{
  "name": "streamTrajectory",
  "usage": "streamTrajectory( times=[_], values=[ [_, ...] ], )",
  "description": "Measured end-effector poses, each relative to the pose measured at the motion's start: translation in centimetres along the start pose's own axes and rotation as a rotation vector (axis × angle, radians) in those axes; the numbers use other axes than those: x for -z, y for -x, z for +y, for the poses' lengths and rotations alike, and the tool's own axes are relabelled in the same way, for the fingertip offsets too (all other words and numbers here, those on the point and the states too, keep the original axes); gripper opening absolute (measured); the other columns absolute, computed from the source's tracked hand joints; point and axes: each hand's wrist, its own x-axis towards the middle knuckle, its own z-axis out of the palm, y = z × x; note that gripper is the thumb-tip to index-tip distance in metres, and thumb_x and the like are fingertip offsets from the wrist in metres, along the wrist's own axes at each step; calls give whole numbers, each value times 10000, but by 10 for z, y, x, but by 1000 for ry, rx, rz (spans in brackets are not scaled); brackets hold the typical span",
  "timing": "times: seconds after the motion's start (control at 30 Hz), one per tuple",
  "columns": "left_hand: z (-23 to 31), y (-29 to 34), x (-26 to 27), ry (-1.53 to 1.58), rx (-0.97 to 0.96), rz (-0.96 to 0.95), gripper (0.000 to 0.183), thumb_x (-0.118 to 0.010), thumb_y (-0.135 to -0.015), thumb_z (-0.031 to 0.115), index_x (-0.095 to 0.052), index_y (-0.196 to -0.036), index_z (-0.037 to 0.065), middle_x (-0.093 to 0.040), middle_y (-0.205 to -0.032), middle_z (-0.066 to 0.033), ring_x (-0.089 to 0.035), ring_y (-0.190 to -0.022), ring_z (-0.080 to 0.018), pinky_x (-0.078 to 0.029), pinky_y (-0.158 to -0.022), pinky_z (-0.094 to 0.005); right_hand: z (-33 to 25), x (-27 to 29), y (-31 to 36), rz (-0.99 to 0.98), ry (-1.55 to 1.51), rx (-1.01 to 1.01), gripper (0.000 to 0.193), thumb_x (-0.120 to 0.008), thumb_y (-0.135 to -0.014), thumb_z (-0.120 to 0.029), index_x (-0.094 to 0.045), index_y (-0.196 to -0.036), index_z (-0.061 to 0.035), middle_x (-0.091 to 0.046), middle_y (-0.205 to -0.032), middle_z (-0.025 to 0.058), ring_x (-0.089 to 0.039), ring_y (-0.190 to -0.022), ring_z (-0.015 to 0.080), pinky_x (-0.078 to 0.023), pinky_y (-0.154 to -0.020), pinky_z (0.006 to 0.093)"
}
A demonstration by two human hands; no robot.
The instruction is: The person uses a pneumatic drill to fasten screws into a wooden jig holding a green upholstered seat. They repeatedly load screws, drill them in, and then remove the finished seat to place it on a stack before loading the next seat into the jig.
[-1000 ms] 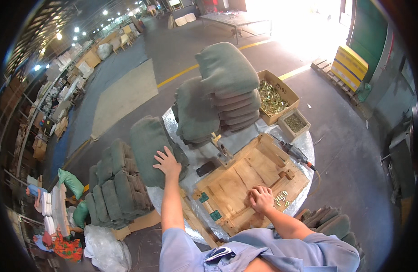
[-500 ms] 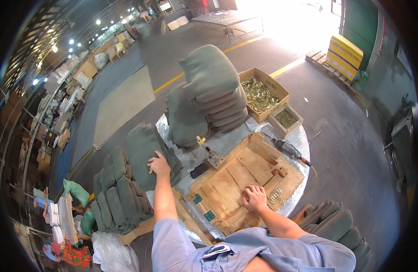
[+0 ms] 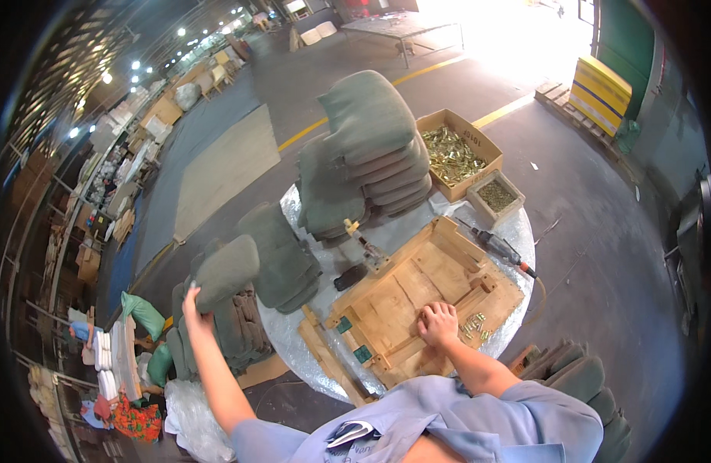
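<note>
My left hand point(image 3: 199, 307) is out at the left, closed on the near edge of a grey-green seat cushion point(image 3: 227, 272). The cushion is tilted over stacked cushions point(image 3: 244, 328) beside the round table; whether it touches them I cannot tell. My right hand point(image 3: 439, 319) lies on a wooden jig point(image 3: 425, 270), its fingers bent but apart, with nothing visible in them. Small brass-coloured fittings point(image 3: 474, 327) lie loose just right of that hand. Green pads point(image 3: 362, 353) are fixed at the jig's left end.
Cushion piles stand on the table's left edge point(image 3: 278, 255) and back point(image 3: 379, 147). A carton of metal fittings point(image 3: 452, 158), a small box of hardware point(image 3: 496, 197) and a power screwdriver point(image 3: 498, 248) sit at the right. More cushions point(image 3: 579, 378) are stacked at lower right.
My left hand has moved left and nearer, from the pile on the table's left edge to the cushion over the outer stacks. My right hand stays on the jig.
</note>
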Motion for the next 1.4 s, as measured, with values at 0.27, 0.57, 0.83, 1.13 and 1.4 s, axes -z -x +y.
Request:
streamTrajectory(
  times=[0.27,0.57,0.83,1.13,1.4],
  values=[
    [-66,272,4,341,-198,70,716,-641,-843,166,-467,-1528,47,-511,-1491,-195,-559,-1338,-368,-567,-1023,-533,14,3,8,-92,32,80,332,-698,-854,-328,-703,-1141,-161,-663,-1254,84,-566,-1294,286,-366,-1142,475],
    [-60,370,-48,315,-378,-33,901,-695,-732,159,-399,-1582,118,-469,-1486,-170,-491,-1380,-322,-487,-1119,-474,-152,158,-12,-809,-1731,-53,533,-627,-1063,-449,-626,-1417,-51,-629,-1435,106,-587,-1332,240,-474,-1122,436],
    [-95,393,-154,463,-327,-327,978,-707,-810,31,-260,-1677,99,-381,-1628,-144,-457,-1439,-299,-399,-1203,-427,-152,217,28,-505,-2351,441,768,-745,-943,-500,-515,-1528,-59,-587,-1496,124,-565,-1348,317,-447,-1163,481],
    [-80,404,-195,399,-335,-632,1022,-798,-872,148,-178,-1679,58,-353,-1608,-132,-366,-1478,-234,-306,-1224,-382,-117,270,50,-136,-2084,4,819,-746,-738,-117,-497,-1507,12,-595,-1479,184,-603,-1315,382,-498,-1117,520],
    [-195,280,-74,924,149,-756,861,-403,-1068,668,-138,-1698,145,-379,-1658,-148,-337,-1550,-370,-302,-1269,-566,25,265,37,-158,-2297,362,733,-745,-816,-232,-541,-1451,74,-643,-1402,260,-697,-1195,377,-585,-1031,478]
  ],
)
